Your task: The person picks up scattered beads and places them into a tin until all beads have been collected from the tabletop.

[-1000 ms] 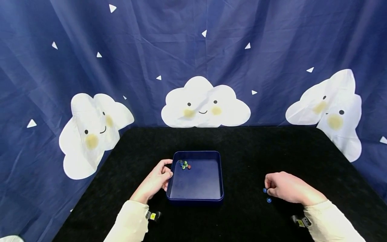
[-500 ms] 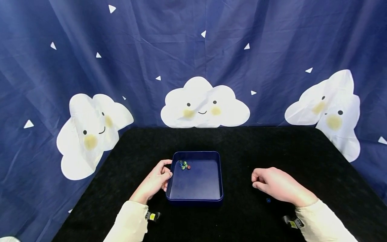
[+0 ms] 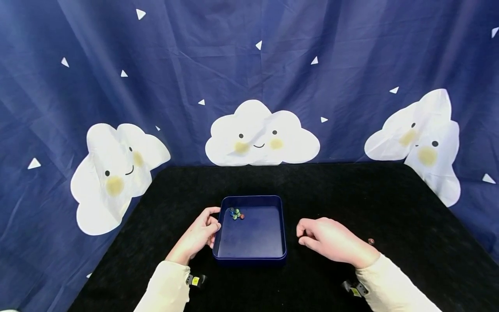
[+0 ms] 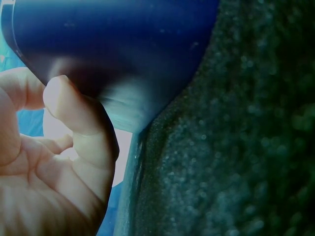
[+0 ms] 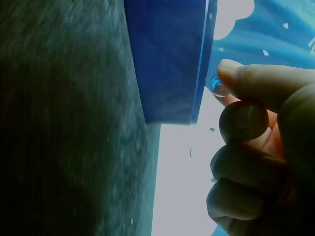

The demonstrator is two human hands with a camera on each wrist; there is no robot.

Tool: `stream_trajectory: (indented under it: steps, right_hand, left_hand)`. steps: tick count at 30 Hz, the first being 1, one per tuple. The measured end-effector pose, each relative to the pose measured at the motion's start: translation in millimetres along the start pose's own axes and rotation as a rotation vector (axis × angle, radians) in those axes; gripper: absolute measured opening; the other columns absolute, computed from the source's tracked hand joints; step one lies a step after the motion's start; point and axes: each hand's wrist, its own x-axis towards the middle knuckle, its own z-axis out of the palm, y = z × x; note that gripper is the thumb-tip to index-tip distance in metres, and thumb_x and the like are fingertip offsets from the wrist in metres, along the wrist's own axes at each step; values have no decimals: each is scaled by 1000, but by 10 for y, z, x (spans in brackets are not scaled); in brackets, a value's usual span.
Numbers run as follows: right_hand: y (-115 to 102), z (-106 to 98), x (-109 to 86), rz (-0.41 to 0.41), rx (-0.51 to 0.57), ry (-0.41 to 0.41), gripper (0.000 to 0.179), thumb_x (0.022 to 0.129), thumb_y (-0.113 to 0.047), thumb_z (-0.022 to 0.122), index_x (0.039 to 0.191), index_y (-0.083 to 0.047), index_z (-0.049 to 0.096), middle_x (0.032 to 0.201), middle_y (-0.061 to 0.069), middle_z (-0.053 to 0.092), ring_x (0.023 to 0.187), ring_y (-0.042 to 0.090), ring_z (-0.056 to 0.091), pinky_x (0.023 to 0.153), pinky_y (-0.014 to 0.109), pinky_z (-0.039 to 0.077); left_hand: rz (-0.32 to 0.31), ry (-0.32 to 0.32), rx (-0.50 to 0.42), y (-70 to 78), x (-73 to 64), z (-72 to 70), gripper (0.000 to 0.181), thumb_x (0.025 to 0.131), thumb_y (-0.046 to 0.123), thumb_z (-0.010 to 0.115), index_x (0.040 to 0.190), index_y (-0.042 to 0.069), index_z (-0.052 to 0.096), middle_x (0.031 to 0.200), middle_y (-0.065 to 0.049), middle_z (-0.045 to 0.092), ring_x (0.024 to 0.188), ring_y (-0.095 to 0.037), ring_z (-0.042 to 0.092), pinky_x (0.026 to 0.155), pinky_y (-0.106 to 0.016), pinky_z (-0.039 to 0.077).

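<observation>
A square navy tray with raised walls stands on the black cloth. Several small glass marbles, blue, green and red, cluster in its far left corner. My left hand rests against the tray's left wall, with index finger and thumb touching its outer side; the left wrist view shows the thumb at the wall. To the right of the tray, my right hand pinches a clear blue marble between thumb and index finger, other fingers curled in. From the head view the held marble is hidden.
A reddish marble lies on the black cloth just beyond my right wrist. Behind the table hangs a blue curtain with white clouds.
My right hand has lifted a blue marble and moved left toward the tray. The reddish marble has come into view behind the wrist; another blue one is now hidden. My left hand stays put.
</observation>
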Motion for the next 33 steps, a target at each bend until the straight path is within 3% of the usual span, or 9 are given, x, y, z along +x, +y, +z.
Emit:
stream_trajectory:
  steps: [6, 12, 19, 33]
  right_hand:
    - [-119, 93, 119, -29, -2, -3, 14, 84, -29, 68, 87, -33, 54, 58, -20, 40, 53, -1, 42, 52, 20, 37]
    - [-173, 152, 180, -56, 4, 13, 15, 84, -32, 67, 90, -31, 53, 60, -20, 41, 56, -2, 43, 54, 19, 38]
    - [-241, 155, 254, -74, 42, 47, 14, 85, -31, 66, 90, -31, 53, 61, -19, 42, 57, -2, 45, 56, 19, 40]
    - [-354, 224, 349, -47, -8, 19, 13, 87, -35, 63, 99, -31, 58, 65, -18, 45, 59, 1, 46, 57, 21, 40]
  left_hand:
    - [-20, -31, 6, 170, -83, 18, 51, 88, 1, 50, 136, 6, 35, 87, -15, 49, 54, -19, 48, 46, -33, 49]
    - [-17, -16, 0, -17, 25, -7, 51, 88, 4, 52, 136, 11, 37, 92, -20, 49, 54, -19, 48, 45, -34, 49]
    - [6, 3, -5, -23, 25, -7, 51, 86, 4, 51, 135, 11, 38, 87, -15, 48, 53, -19, 47, 44, -34, 49]
    - [-5, 6, -12, -55, 4, 5, 49, 87, 4, 52, 133, 13, 40, 87, -16, 48, 52, -19, 46, 44, -32, 48]
